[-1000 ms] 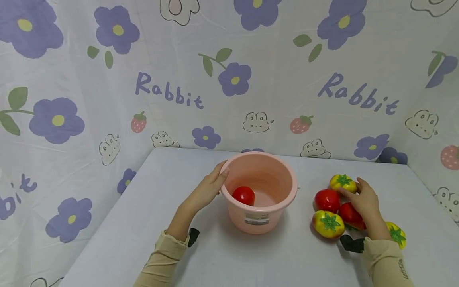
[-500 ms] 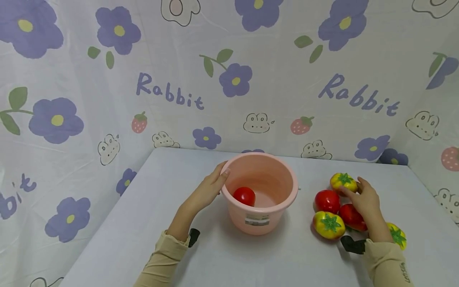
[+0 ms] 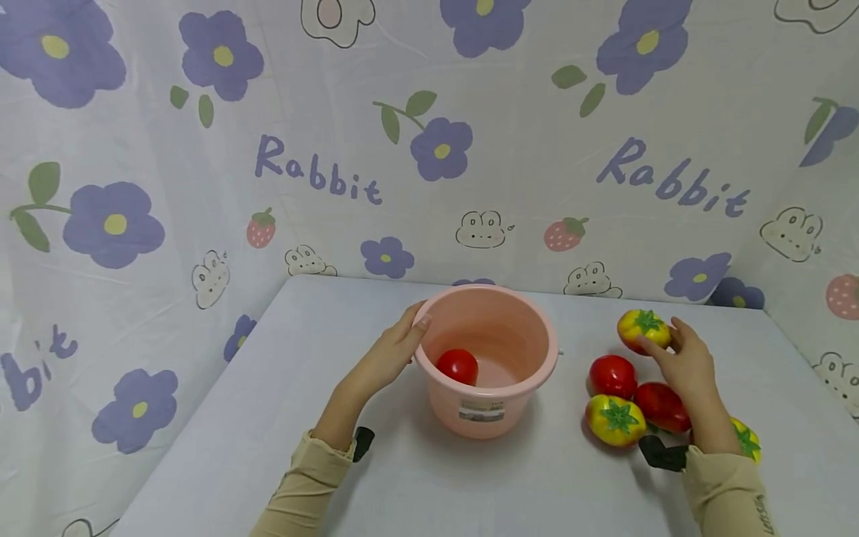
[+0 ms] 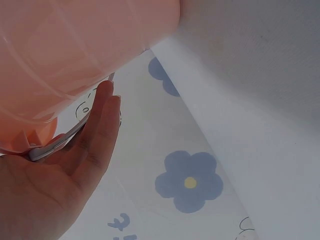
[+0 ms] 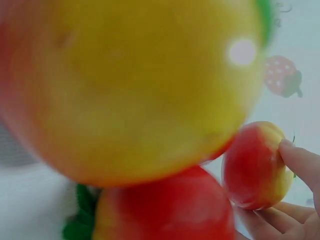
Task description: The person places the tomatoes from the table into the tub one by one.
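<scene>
Right of centre in the head view, the right hand [image 3: 687, 365] pinches a yellow tomato [image 3: 644, 330] between fingers and thumb, lifted a little above the counter [image 3: 268, 418]; the right wrist view shows the fingertips [image 5: 300, 160] curled round its red-and-yellow skin, with two other tomatoes blurred large in front of the lens; below and left of that hand a red tomato [image 3: 613, 375] sits on the counter, a second red one [image 3: 661, 406] lies just beside it against the wrist, a second yellow one [image 3: 615, 420] with a green calyx touches both, and a third yellow one [image 3: 745, 440] peeps out at the right of the sleeve [image 3: 728, 492]; at centre stands a pink bucket [image 3: 530, 373] with a white label on its near wall; a red tomato inside [image 3: 458, 366] rests on the bottom at the left; the left hand [image 3: 385, 358] lies against the bucket's left wall, fingers straight and relaxed, tips at the rim; the left wrist view shows the palm flat against the pink plastic, gripping nothing; behind the counter hangs a cloth [image 3: 201, 149] printed with purple flowers, rabbits and strawberries.
</scene>
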